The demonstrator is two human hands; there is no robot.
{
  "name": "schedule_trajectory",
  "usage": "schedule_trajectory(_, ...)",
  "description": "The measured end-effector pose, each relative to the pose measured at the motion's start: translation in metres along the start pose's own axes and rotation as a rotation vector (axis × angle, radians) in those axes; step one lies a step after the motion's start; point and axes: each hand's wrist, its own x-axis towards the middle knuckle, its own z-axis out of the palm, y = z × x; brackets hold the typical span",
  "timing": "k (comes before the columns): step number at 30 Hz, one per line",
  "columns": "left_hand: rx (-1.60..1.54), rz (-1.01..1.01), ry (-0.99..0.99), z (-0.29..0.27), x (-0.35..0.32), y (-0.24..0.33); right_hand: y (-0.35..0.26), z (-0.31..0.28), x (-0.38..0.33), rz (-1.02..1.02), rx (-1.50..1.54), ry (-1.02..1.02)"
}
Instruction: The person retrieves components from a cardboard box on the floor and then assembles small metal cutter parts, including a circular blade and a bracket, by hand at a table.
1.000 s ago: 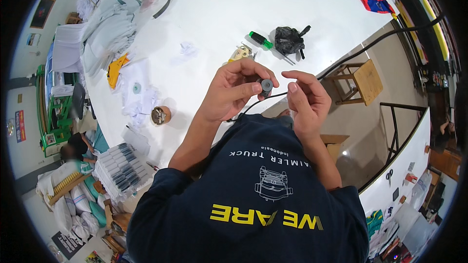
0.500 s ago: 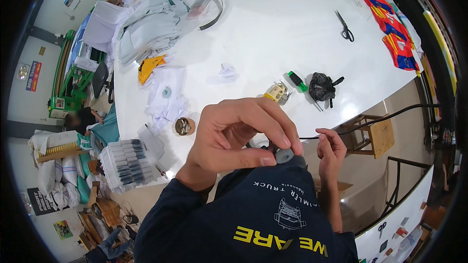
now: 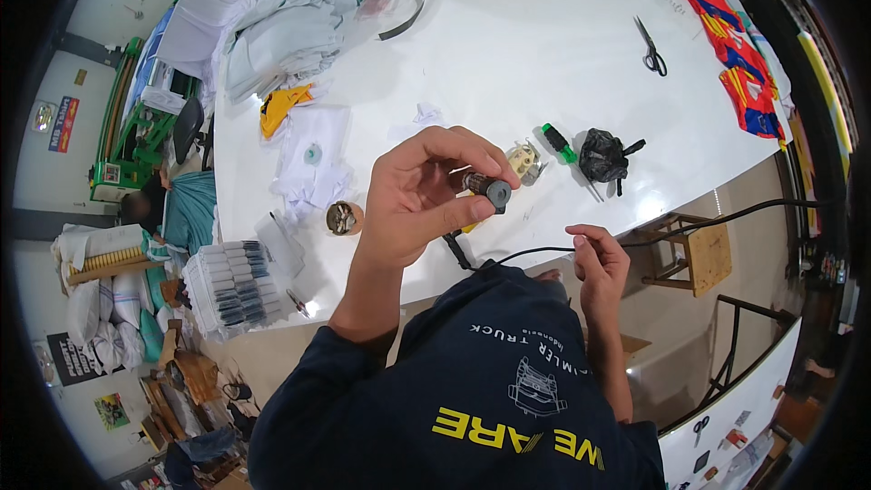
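My left hand is raised above the table's near edge, its thumb and fingers closed on a small cylindrical part. That part has a dark, brownish ribbed body and a grey round end with a small centre hole; it looks like a motor rotor. My right hand hangs lower, just off the table edge, fingers loosely bent and apart, with nothing visible in them. A black cable runs behind it toward a black piece on the table. Past my left hand lie a cream-coloured machine part and a green-and-black screwdriver.
On the white table are a black plastic bag, scissors, a round container, a yellow cloth and folded garments. A wooden stool stands at right. Another person is at far left.
My left hand has moved up and away from my body with the cylindrical part, whose ribbed side now shows. My right hand has shifted slightly left and up.
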Motion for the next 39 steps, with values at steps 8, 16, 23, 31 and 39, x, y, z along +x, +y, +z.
schedule_trajectory(8, 0.135, 0.036, 0.018, 0.001, 0.001, -0.005, -0.001, -0.002, -0.003, 0.075, 0.018, -0.072)
schedule_trajectory(16, 0.268, -0.032, 0.018, 0.021, 0.002, -0.004, -0.009, 0.005, -0.002, 0.054, 0.017, -0.067)
schedule_trajectory(23, 0.328, -0.055, -0.039, 0.03, 0.001, -0.009, -0.021, 0.0, -0.006, 0.113, 0.028, -0.131)
schedule_trajectory(31, 0.485, -0.062, -0.163, 0.04, 0.0, -0.017, -0.065, 0.008, -0.008, 0.11, 0.214, -0.272)
schedule_trajectory(39, 0.55, -0.038, -0.244, 0.052, 0.0, -0.023, -0.067, 0.018, -0.008, -0.052, 0.158, -0.145)
